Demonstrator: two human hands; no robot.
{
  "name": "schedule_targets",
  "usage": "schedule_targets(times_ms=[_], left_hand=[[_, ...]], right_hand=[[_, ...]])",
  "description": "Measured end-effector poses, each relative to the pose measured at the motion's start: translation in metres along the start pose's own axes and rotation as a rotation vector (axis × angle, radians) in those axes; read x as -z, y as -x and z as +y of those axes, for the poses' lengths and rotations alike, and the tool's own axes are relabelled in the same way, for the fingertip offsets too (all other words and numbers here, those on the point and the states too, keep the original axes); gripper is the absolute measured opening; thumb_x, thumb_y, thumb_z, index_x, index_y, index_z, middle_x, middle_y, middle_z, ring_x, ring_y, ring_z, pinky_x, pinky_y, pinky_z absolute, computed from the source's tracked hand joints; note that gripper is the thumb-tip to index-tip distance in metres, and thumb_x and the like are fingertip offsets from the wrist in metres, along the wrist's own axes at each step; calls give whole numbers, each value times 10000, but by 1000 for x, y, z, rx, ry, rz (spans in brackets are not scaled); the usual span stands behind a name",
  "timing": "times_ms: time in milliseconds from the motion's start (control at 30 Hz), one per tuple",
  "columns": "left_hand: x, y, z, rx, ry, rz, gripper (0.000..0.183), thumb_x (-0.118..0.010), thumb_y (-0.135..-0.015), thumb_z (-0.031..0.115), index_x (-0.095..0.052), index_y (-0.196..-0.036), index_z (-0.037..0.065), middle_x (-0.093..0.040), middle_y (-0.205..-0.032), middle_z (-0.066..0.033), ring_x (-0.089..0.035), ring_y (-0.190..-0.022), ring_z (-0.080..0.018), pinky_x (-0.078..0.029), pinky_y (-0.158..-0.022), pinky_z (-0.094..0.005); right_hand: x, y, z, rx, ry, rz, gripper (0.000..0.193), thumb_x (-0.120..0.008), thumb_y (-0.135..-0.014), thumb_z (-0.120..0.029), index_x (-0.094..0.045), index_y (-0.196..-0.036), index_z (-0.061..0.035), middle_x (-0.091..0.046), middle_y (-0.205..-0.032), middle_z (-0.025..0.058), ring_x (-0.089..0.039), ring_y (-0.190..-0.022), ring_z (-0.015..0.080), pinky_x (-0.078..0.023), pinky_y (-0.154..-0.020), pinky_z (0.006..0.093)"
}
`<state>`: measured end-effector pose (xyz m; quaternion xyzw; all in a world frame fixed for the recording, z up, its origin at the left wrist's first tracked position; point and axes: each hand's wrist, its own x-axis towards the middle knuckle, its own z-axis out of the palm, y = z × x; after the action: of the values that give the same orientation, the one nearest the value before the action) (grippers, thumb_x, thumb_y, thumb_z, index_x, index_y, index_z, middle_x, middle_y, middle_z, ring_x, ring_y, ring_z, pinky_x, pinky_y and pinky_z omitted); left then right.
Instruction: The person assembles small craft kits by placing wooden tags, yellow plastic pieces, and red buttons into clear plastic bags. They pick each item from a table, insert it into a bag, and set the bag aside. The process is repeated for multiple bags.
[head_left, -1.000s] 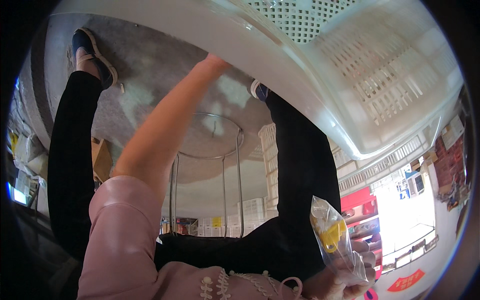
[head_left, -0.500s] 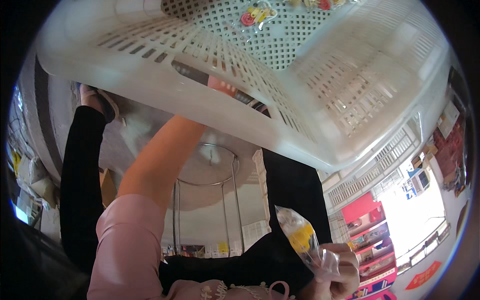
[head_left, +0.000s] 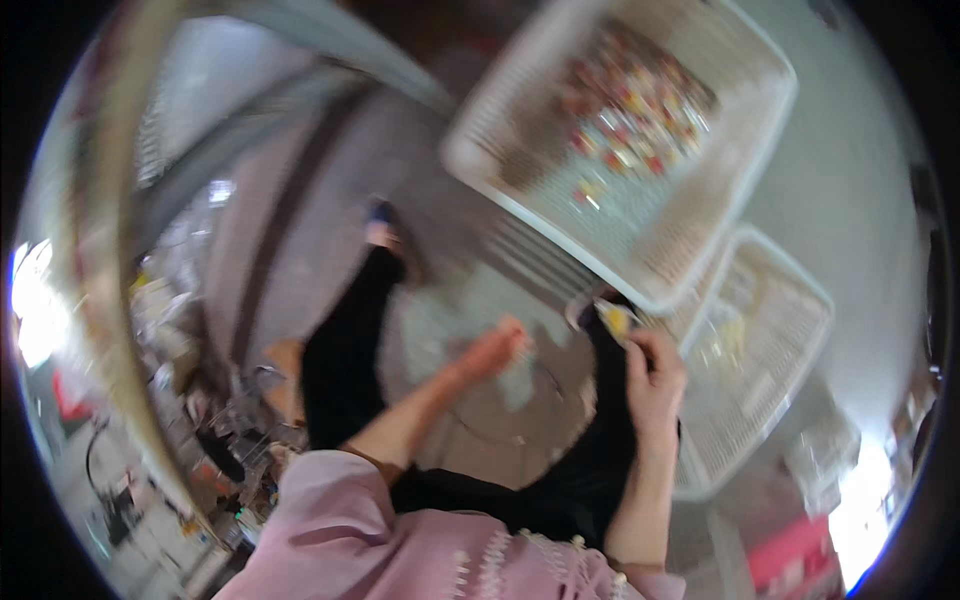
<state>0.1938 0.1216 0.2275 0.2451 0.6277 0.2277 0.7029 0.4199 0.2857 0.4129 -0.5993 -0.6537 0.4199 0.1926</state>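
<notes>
My right hand [head_left: 655, 385] pinches a small clear plastic packet [head_left: 615, 318] with something yellow inside, between thumb and fingers. It is held above my right knee, close to the near corner of a large white slotted basket [head_left: 545, 225]. Many small packets [head_left: 640, 110] in red, yellow and white lie heaped toward the far side of that basket, and a single packet [head_left: 588, 192] lies apart, nearer to me. Over the floor between my legs, my left hand [head_left: 497, 350] hangs away from the basket. Motion smears its fingers, so I cannot tell whether they are closed.
A second white basket [head_left: 790, 335] stands to the right of the large one and lower, with a few pale yellowish packets [head_left: 722, 335] in it. Jumbled bags and boxes [head_left: 240, 420] lie at the left, beyond a curved-looking frame edge [head_left: 130, 330]. Something pink [head_left: 795, 555] stands at lower right.
The view has swung and pulled back, so the whole large basket and its packets show. My left hand, earlier behind the basket's rim, is away from it. My right hand still holds the packet, now beside the basket.
</notes>
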Motion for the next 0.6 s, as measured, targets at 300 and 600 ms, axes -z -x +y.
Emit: schedule_targets(times_ms=[300,600], left_hand=[[2,273,235,-809,-350,526,242,-688,-1026,109,-587,-1242,64,-716,-1062,-132,-738,-896,-230,-586,-783,-343],[178,392,271,-824,-1079,1312,209,-680,-1007,118,-579,-1186,82,-701,-1050,-144,-673,-931,-355,-542,-843,-442]], right_hand=[[-33,23,18,297,-36,-12,80,-684,-952,1,-707,-1029,8,-703,-933,180,-724,-846,330,-575,-784,400],[-26,118,-30,358,-108,-18,87,-700,-939,8,-721,-1023,12,-710,-928,141,-726,-844,251,-574,-762,341]])
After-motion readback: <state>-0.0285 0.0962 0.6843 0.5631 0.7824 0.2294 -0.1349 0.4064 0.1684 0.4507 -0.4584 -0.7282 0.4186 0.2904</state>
